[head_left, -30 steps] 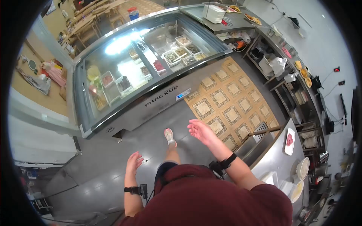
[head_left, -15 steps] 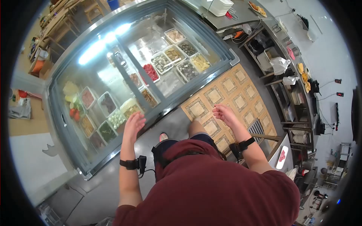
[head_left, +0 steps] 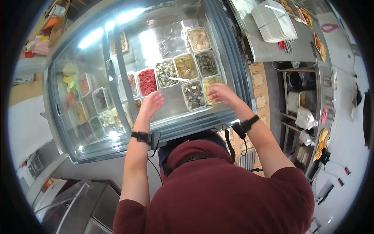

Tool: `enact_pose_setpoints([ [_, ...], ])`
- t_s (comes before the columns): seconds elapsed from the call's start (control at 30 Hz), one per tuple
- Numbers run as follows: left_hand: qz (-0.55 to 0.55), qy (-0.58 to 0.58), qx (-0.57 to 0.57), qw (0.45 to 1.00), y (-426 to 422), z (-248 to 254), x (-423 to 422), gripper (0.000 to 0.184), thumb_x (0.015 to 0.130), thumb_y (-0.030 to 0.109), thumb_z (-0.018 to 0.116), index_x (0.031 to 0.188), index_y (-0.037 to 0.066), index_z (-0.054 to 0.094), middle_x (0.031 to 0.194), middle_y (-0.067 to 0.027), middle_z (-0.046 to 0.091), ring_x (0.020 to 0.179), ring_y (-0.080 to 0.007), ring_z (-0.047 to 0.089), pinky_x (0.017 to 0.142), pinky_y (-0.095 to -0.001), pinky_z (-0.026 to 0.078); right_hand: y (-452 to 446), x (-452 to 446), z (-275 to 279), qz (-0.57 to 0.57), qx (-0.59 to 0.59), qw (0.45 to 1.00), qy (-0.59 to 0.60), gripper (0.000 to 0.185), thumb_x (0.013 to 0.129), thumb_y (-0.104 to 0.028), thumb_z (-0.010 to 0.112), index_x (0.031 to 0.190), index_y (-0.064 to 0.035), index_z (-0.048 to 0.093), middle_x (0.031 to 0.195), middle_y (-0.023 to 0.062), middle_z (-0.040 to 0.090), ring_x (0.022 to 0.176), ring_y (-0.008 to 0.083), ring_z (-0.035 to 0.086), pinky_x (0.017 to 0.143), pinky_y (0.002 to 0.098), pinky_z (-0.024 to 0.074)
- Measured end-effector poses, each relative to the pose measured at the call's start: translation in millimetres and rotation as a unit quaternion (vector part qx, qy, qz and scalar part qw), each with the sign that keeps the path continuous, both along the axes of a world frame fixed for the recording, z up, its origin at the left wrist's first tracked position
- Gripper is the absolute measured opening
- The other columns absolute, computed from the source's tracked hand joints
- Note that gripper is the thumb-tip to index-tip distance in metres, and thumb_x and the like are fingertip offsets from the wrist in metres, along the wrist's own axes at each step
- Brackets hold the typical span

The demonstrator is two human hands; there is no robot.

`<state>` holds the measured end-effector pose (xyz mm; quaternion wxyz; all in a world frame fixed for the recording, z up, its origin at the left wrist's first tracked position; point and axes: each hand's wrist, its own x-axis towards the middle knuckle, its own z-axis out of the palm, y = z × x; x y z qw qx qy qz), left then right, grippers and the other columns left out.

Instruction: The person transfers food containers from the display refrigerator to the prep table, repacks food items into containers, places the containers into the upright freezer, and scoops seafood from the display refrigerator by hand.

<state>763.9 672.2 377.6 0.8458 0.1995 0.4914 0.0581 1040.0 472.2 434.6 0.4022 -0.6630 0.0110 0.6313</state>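
Observation:
Over the display chiller (head_left: 175, 126) both my hands reach forward with nothing in them. My left hand (head_left: 152, 104) is open, fingers apart, just in front of a white tub of red meat (head_left: 147, 82). My right hand (head_left: 223, 93) is open with slightly bent fingers, partly covering a tub of pale yellow pieces (head_left: 210, 82). Between the hands sits a tub of dark grey pieces (head_left: 193, 94). Behind it, a white-handled spoon (head_left: 178, 79) lies across a tub of grey-and-white pieces (head_left: 165, 71). Whether either hand touches a tub, I cannot tell.
Sliding glass with a metal frame (head_left: 122, 78) covers the chiller's left part, where more tubs show. A steel counter (head_left: 265, 50) at the right carries a stack of white trays (head_left: 274, 23). Shelves with plastic bags (head_left: 306, 118) stand along the right side.
I have come up against the chiller, and the view has turned. Both hands have gone from in front of it to over its tubs, still holding nothing.

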Motion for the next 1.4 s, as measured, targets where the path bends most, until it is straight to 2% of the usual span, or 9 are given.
enact_pose_setpoints([
  [0.13, -0.005, 0.111, 0.029, 0.993, -6, -67, 53, 0.031, 0.082, 0.024, 0.054, 0.108, 0.01, 0.046, 0.103, -0.0069, 0.052, 0.089, -0.0227, 0.054, 0.075, -0.0351, 0.045, 54, 48, -98, 0.072, -0.05, 0.995, -0.037, 0.028, 0.081, -0.015, 0.05, 0.106, -0.0047, 0.053, 0.086, 0.0097, 0.061, 0.068, 0.0167, 0.059, 0.058, 0.0301, 0.0494],
  [0.27, -0.026, 0.15, 0.038, 0.988, -15, -111, 111, 0.033, 0.081, 0.019, 0.054, 0.11, 0.006, 0.046, 0.099, -0.0061, 0.054, 0.086, -0.0201, 0.054, 0.072, -0.0322, 0.045, 83, 62, -188, 0.314, -0.046, 0.887, -0.334, 0.025, 0.072, -0.013, 0.053, 0.093, -0.0049, 0.064, 0.087, 0.0138, 0.064, 0.077, 0.0208, 0.061, 0.066, 0.0332, 0.0477],
  [0.47, -0.123, 0.121, 0.198, 0.965, -10, -179, 186, 0.031, 0.081, 0.013, 0.051, 0.109, 0.001, 0.052, 0.091, -0.0048, 0.057, 0.084, -0.0154, 0.055, 0.074, -0.0248, 0.043, 102, 55, -234, 0.211, -0.025, 0.933, -0.291, 0.029, 0.075, -0.011, 0.049, 0.1, -0.0025, 0.06, 0.098, 0.0174, 0.06, 0.093, 0.0298, 0.057, 0.081, 0.0348, 0.0434],
  [0.6, -0.278, 0.124, 0.595, 0.744, 22, -189, 231, 0.045, 0.076, 0.004, 0.049, 0.12, -0.006, 0.041, 0.122, -0.0253, 0.042, 0.117, -0.0361, 0.038, 0.099, -0.0376, 0.031, 142, 51, -266, 0.192, 0.129, 0.888, -0.396, 0.04, 0.076, -0.006, 0.043, 0.114, 0.0034, 0.047, 0.119, 0.0244, 0.045, 0.108, 0.0343, 0.046, 0.092, 0.0364, 0.0373],
  [0.7, -0.388, 0.184, 0.653, 0.624, 37, -210, 238, 0.054, 0.075, 0.004, 0.049, 0.124, -0.008, 0.032, 0.128, -0.0261, 0.035, 0.123, -0.0404, 0.027, 0.102, -0.0428, 0.025, 171, 55, -272, 0.245, 0.124, 0.84, -0.468, 0.046, 0.077, -0.006, 0.041, 0.121, 0.0082, 0.037, 0.127, 0.0283, 0.034, 0.116, 0.0375, 0.037, 0.097, 0.037, 0.0324],
  [0.87, -0.416, 0.208, 0.685, 0.561, 40, -238, 241, 0.064, 0.074, 0.014, 0.053, 0.128, -0.007, 0.025, 0.129, -0.0261, 0.029, 0.122, -0.0408, 0.026, 0.102, -0.042, 0.024, 194, 48, -295, 0.315, 0.059, 0.743, -0.588, 0.046, 0.081, -0.01, 0.037, 0.124, 0.0081, 0.034, 0.125, 0.0246, 0.036, 0.117, 0.033, 0.036, 0.098, 0.0333, 0.0316],
  [1.0, -0.517, 0.24, 0.585, 0.577, 44, -221, 247, 0.062, 0.075, 0.017, 0.052, 0.127, -0.006, 0.028, 0.126, -0.0261, 0.033, 0.121, -0.0409, 0.028, 0.1, -0.0385, 0.026, 198, 49, -281, 0.382, 0.007, 0.751, -0.538, 0.037, 0.08, -0.014, 0.043, 0.111, 0.006, 0.046, 0.107, 0.0165, 0.046, 0.101, 0.0273, 0.044, 0.088, 0.0309, 0.0387],
  [1.13, -0.546, 0.216, 0.657, 0.473, 38, -238, 237, 0.067, 0.072, 0.017, 0.056, 0.128, -0.006, 0.025, 0.121, -0.0267, 0.036, 0.117, -0.0425, 0.031, 0.1, -0.0398, 0.026, 189, 44, -296, 0.372, 0.025, 0.742, -0.557, 0.03, 0.078, -0.013, 0.046, 0.102, 0.0048, 0.049, 0.105, 0.0197, 0.047, 0.101, 0.0307, 0.046, 0.086, 0.0342, 0.0406],
  [1.4, -0.59, 0.196, 0.437, 0.65, 49, -286, 240, 0.076, 0.069, 0.02, 0.065, 0.13, 0.0, 0.025, 0.119, -0.0345, 0.034, 0.105, -0.0458, 0.045, 0.088, -0.0452, 0.04, 183, 61, -283, 0.253, -0.066, 0.93, -0.257, 0.046, 0.083, -0.028, 0.043, 0.112, 0.0082, 0.043, 0.118, 0.0289, 0.042, 0.106, 0.04, 0.044, 0.09, 0.0407, 0.0368],
])
